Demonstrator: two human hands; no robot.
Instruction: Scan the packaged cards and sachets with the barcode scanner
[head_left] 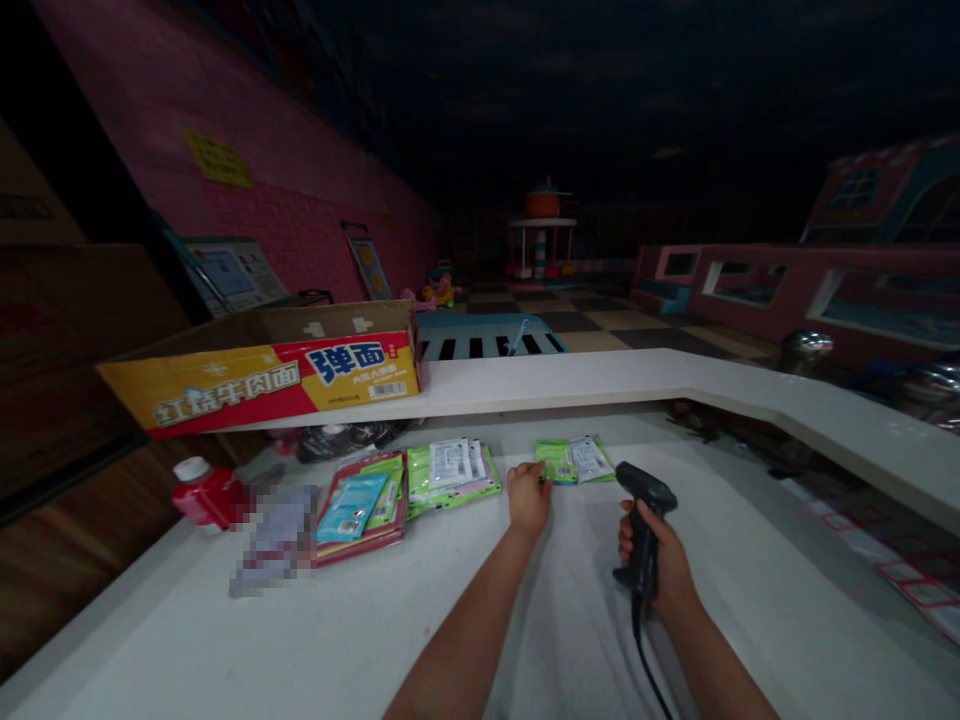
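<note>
So, right hand has its fingers wrapped around the handle of a black handheld barcode scanner, held up over the white counter with its cable trailing down. Scanner head's just beside a flat green packet with a silver-white sachet at its right side. Left hand is at that packet's left edge, fingers curled — can't tell if they're actually pinching it. Left of that hand there's a pile of green packets, then a blue sachet on a reddish stack. Further left — a red bottle with a white cap, near the noodle carton on the raised ledge.
</note>
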